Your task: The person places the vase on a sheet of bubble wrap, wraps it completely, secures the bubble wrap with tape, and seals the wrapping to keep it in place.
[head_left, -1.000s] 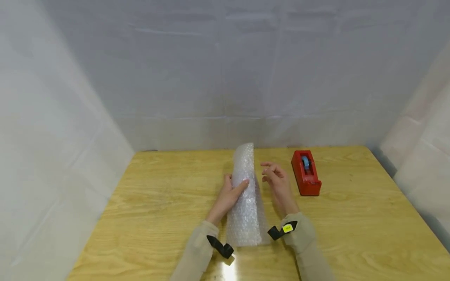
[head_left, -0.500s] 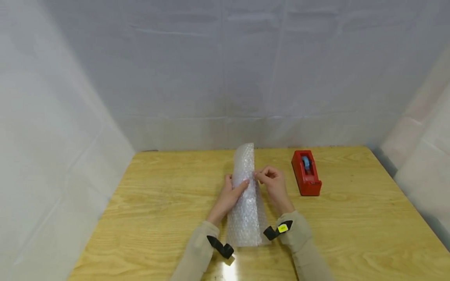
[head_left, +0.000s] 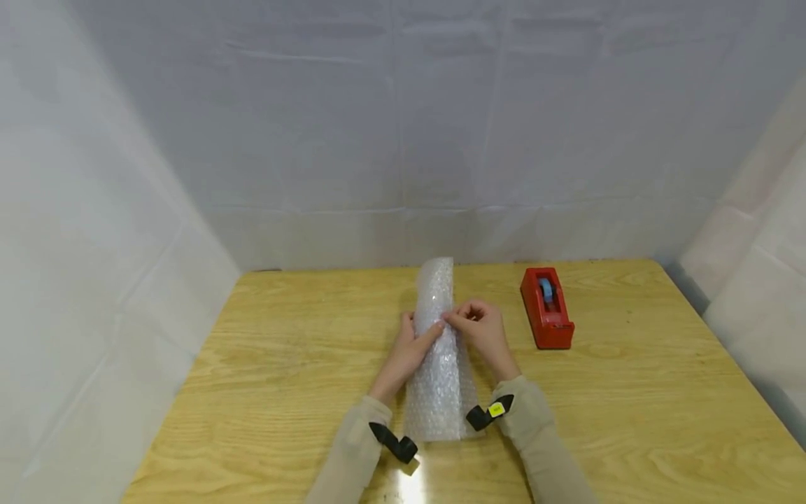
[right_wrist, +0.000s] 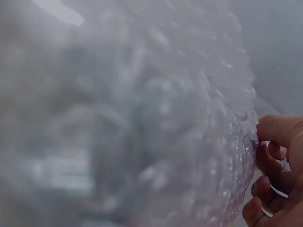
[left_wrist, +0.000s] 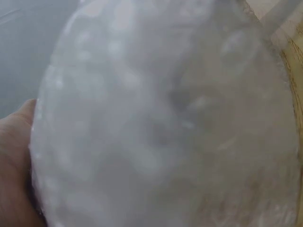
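Note:
A sheet of clear bubble wrap (head_left: 433,402), folded over into a tall flattened roll, stands out from the middle of the table toward the head camera. My left hand (head_left: 406,353) grips its left side, thumb across the front and fingers behind. At the right edge, the thumb and forefinger of my right hand (head_left: 483,332) pinch the wrap close to the left thumb. In the right wrist view, the right hand (right_wrist: 279,165) has its other fingers curled beside the bubble wrap (right_wrist: 213,156). The wrap fills most of the left wrist view; anything inside it is hidden.
A red tape dispenser (head_left: 546,311) with a blue-cored roll stands right of my right hand. The wooden table (head_left: 271,392) ends at a pale sheet backdrop (head_left: 315,161), with similar sheets at both sides.
My right hand has come left from beside the bubble wrap, and its thumb and forefinger now meet at the wrap's edge. My left hand keeps its grip in place.

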A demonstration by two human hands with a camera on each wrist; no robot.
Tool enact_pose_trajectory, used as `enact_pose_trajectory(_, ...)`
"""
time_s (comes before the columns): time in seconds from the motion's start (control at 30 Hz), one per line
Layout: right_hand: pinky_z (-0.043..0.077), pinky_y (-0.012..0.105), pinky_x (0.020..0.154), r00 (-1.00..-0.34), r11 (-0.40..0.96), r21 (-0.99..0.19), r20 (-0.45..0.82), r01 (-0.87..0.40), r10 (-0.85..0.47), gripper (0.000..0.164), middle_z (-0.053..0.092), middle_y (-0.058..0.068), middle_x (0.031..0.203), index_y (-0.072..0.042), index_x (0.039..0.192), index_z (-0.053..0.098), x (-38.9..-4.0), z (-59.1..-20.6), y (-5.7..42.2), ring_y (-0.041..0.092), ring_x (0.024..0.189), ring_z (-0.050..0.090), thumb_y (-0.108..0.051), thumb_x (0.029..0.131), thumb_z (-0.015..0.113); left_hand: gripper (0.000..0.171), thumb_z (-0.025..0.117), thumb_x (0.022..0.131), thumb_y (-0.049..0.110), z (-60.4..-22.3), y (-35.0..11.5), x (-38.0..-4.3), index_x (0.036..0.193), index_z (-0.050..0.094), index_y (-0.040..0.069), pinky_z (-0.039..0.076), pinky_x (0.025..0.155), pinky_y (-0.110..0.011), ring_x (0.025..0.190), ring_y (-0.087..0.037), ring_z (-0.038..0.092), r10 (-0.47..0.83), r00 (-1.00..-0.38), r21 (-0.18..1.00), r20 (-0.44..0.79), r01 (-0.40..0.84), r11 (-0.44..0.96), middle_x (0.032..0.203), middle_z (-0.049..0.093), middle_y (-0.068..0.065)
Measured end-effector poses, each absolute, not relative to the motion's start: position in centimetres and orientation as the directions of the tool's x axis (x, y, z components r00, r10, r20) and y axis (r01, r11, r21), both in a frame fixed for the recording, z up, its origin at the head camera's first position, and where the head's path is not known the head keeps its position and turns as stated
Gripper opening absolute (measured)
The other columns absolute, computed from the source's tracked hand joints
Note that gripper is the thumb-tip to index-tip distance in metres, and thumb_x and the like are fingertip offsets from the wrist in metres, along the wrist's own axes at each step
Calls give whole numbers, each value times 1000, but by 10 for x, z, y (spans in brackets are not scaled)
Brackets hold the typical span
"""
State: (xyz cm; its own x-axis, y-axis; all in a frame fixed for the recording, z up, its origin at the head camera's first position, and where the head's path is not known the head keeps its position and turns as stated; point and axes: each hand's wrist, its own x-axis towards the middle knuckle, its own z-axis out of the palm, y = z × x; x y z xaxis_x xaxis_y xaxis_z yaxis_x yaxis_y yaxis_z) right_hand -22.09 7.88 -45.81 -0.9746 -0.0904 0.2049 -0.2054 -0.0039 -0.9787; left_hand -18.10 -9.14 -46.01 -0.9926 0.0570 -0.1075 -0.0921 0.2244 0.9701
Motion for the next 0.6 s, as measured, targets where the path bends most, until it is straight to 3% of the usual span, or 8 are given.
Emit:
enact_pose_trajectory(0.17,39,25,58,-987,50,-990,129,-134,-93,32,51,2,70,-3,71,58,-221,-463,81,16,69,47,-22,85,80,71,60,92,58,-462,-92,-180,136,33,10,51,84,-41,106,-29,58,61,-993,972,-103,-88,219,126,51,-20)
enact_pose_trajectory(0.37,35,27,54,-983,12,-1000,5,-7,-183,43,44,2,65,-6,71,57,-224,-472,86,19,63,43,-41,84,78,72,59,92,59,-460,-93,-180,137,34,8,51,85,-43,107,-30,58,54,-994,967,-100,-84,241,127,52,-21)
enact_pose_trajectory(0.6,32,26,54,-975,84,-996,-54,36,-217,51,41,1,62,-7,69,53,-228,-481,89,19,61,42,-51,86,72,73,59,90,63,-459,-94,-180,137,37,11,50,89,-44,110,-28,57,56,-993,961,-103,-85,262,128,53,-18)
